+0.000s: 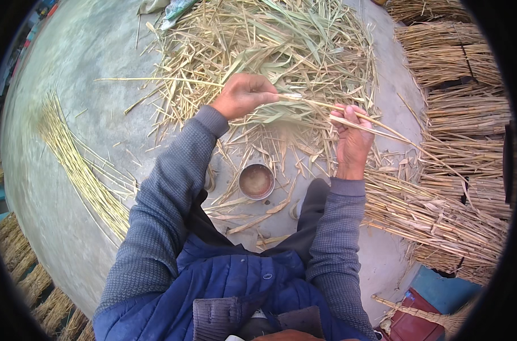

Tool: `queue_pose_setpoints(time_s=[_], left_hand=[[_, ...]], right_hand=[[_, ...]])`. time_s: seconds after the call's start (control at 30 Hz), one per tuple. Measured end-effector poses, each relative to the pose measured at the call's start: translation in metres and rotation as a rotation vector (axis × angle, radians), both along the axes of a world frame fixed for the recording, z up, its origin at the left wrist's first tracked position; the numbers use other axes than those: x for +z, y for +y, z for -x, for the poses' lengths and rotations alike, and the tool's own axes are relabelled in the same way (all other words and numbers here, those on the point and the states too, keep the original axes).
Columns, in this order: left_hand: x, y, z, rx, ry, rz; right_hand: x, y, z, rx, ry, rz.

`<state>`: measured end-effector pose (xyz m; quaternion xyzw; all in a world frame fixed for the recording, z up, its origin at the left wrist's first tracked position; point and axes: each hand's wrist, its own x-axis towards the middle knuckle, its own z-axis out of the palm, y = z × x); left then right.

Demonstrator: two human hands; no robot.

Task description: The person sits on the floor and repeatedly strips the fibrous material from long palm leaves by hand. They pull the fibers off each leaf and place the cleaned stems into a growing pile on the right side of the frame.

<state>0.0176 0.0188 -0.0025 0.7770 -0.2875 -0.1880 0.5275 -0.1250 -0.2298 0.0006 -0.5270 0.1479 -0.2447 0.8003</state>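
A long, thin reed stalk (322, 104) stretches from left to right between my two hands. My left hand (242, 95) is closed round it, thumb and fingers pinched together near its middle. Further right, my right hand (353, 139) grips the same stalk between thumb and curled fingers. From that hand a pale strip of dry leaf sheath (392, 134) slants off to the right beside the stalk. Under and beyond both hands spreads a large heap of pale green and straw-coloured leaf strips (281, 45).
Between my feet stands a small round bowl (257, 195). Slim yellowish stalks (79, 156) lie spread on the concrete floor (88, 68) at left. On the right are loose leafy reeds (429, 213) beside tied reed bundles (440, 57). A red box (415, 324) is at lower right.
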Motion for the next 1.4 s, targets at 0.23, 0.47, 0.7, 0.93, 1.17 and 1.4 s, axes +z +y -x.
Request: queue_pose_setpoints(time_s=[0.23, 0.47, 0.7, 0.93, 1.17, 1.4], left_hand=[[0.012, 0.029, -0.03, 0.343, 0.23, 0.444], [0.012, 0.003, -0.005, 0.161, -0.923, -0.177], [0.006, -0.025, 0.011, -0.089, -0.821, -0.19], [-0.004, 0.039, -0.034, -0.141, -0.314, -0.339], [0.001, 0.005, -0.009, -0.095, -0.566, -0.142], [-0.011, -0.047, 0.028, 0.016, -0.541, 0.044]], right_hand=[[0.001, -0.01, 0.006, -0.012, 0.017, 0.037], [-0.004, 0.01, 0.0, 0.004, 0.036, 0.021], [-0.008, 0.013, -0.005, 0.044, 0.027, -0.097], [-0.004, -0.056, 0.016, -0.16, 0.148, -0.108], [-0.005, -0.015, 0.005, -0.057, 0.202, -0.034], [-0.005, 0.028, -0.005, -0.071, 0.154, -0.009]])
